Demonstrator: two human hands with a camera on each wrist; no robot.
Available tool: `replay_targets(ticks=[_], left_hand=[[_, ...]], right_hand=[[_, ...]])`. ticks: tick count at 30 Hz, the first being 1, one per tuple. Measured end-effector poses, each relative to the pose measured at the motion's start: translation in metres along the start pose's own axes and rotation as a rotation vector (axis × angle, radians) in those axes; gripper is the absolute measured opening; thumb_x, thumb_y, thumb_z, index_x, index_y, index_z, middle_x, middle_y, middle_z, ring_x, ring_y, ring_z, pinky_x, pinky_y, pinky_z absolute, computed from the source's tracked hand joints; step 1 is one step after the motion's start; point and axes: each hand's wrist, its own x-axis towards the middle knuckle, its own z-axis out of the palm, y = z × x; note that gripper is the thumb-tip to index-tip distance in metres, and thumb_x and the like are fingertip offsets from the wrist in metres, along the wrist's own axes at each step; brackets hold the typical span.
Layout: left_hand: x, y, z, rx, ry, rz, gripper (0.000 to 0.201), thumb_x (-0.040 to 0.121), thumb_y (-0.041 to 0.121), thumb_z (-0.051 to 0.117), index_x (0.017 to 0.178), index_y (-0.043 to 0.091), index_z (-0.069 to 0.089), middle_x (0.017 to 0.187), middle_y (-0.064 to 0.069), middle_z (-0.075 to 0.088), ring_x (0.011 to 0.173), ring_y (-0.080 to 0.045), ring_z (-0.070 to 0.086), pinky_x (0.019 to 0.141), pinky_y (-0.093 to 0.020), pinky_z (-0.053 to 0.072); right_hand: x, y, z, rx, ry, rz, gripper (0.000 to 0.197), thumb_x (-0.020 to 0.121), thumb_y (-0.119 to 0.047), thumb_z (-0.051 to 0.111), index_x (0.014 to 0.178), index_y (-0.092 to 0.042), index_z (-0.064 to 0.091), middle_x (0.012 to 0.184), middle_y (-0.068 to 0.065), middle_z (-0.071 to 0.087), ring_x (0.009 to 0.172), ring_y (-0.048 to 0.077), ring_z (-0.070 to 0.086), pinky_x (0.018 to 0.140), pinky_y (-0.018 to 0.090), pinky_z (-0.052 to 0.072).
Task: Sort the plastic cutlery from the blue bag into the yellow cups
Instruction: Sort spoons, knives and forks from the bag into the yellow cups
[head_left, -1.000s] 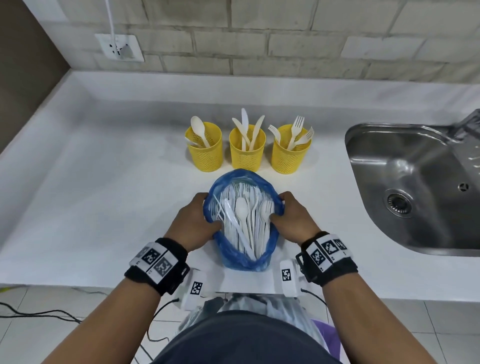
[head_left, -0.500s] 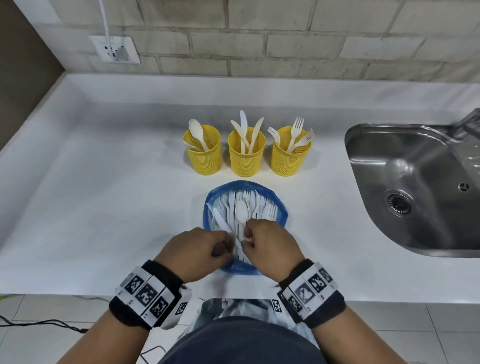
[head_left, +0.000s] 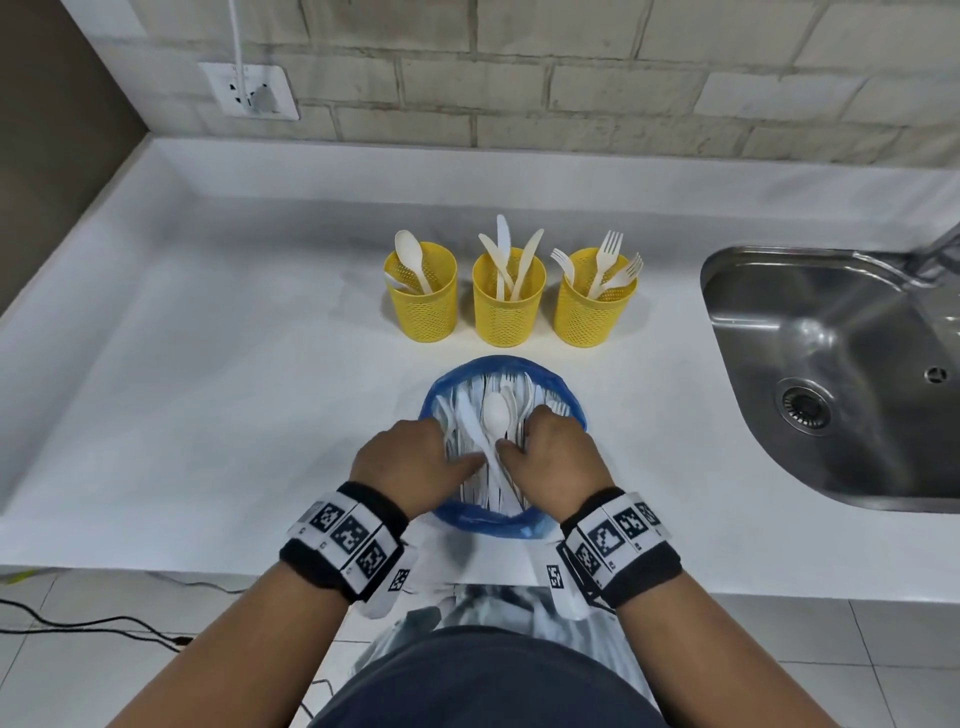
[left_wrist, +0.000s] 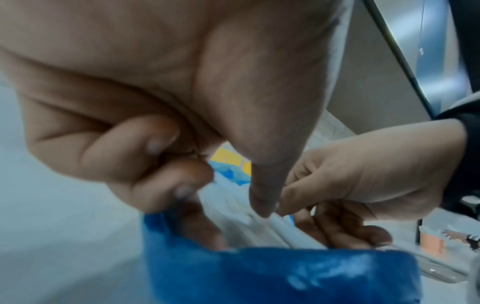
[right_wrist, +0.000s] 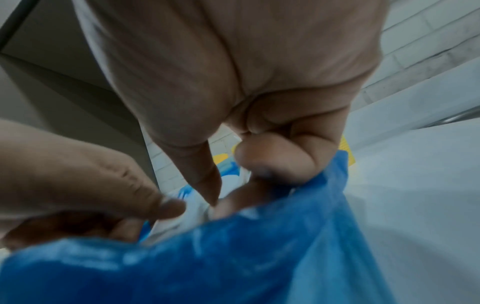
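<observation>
The blue bag (head_left: 498, 522) lies open on the counter near its front edge, full of white plastic cutlery (head_left: 480, 486). Both hands are inside its mouth. My left hand (head_left: 462, 460) has curled fingers, and its thumb pinches a white knife (head_left: 464, 410) lying diagonally on the pile. My right hand (head_left: 511, 441) pinches the handle of a white spoon (head_left: 496, 413) between thumb and forefinger. In the wrist views, my left hand (left_wrist: 233, 205) and right hand (right_wrist: 221, 197) meet over the pile. Behind the bag stand three yellow cups: spoons (head_left: 422, 306), knives (head_left: 509, 312), forks (head_left: 592, 312).
A steel sink (head_left: 852, 374) is sunk into the counter at the right. The white counter (head_left: 208, 389) stretches left to a raised edge. A brick wall with a socket (head_left: 249, 93) runs along the back. Cables (head_left: 78, 621) lie on the floor below.
Both hands left the bag's side rims and moved into its mouth, meeting over the cutlery. The bag's opening has spread wider and flatter.
</observation>
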Motion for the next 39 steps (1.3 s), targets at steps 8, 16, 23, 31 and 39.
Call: replay_targets(ticks=[8,16,23,31,39], left_hand=[[0.008,0.007,0.009,-0.227,0.110,-0.001,0.054,0.081,0.057,0.075,0.110,0.018,0.054,0.102,0.000,0.058,0.098,-0.022,0.060,0.074,-0.029,0.040],[0.005,0.015,0.013,-0.468,0.150,-0.058,0.059,0.076,0.033,0.083,0.115,0.010,0.046,0.097,0.004,0.058,0.092,-0.021,0.061,0.074,-0.028,0.045],[0.011,0.008,0.020,-0.637,0.082,-0.171,0.053,0.067,0.035,0.081,0.106,0.007,0.058,0.088,0.004,0.066,0.079,-0.009,0.063,0.055,-0.017,0.039],[0.008,0.016,0.018,-0.610,0.110,-0.113,0.034,0.088,0.016,0.070,0.066,0.017,0.044,0.060,0.006,0.047,0.054,-0.006,0.043,0.047,-0.016,0.031],[0.009,0.015,0.020,-0.631,0.108,-0.106,0.033,0.084,0.023,0.075,0.105,0.012,0.051,0.091,0.006,0.058,0.085,-0.016,0.058,0.059,-0.017,0.036]], right_hand=[[0.005,0.004,-0.003,0.054,-0.072,0.023,0.021,0.098,-0.027,0.058,0.087,-0.009,0.058,0.082,0.004,0.063,0.084,0.025,0.064,0.067,0.030,0.041],[0.005,-0.001,0.001,0.077,-0.065,0.063,0.025,0.098,-0.023,0.056,0.105,0.000,0.055,0.090,0.010,0.063,0.081,0.024,0.059,0.064,0.028,0.037],[0.006,0.003,0.000,0.179,-0.083,0.089,0.029,0.095,-0.025,0.059,0.072,-0.016,0.046,0.066,-0.004,0.053,0.062,0.008,0.049,0.051,0.021,0.029],[0.005,0.001,-0.004,0.305,-0.088,0.100,0.026,0.096,-0.023,0.058,0.074,-0.016,0.044,0.070,0.000,0.055,0.067,0.018,0.058,0.059,0.029,0.044],[-0.001,-0.001,-0.003,0.241,-0.076,0.056,0.023,0.091,-0.029,0.069,0.088,-0.009,0.058,0.081,0.004,0.063,0.071,0.014,0.056,0.062,0.028,0.045]])
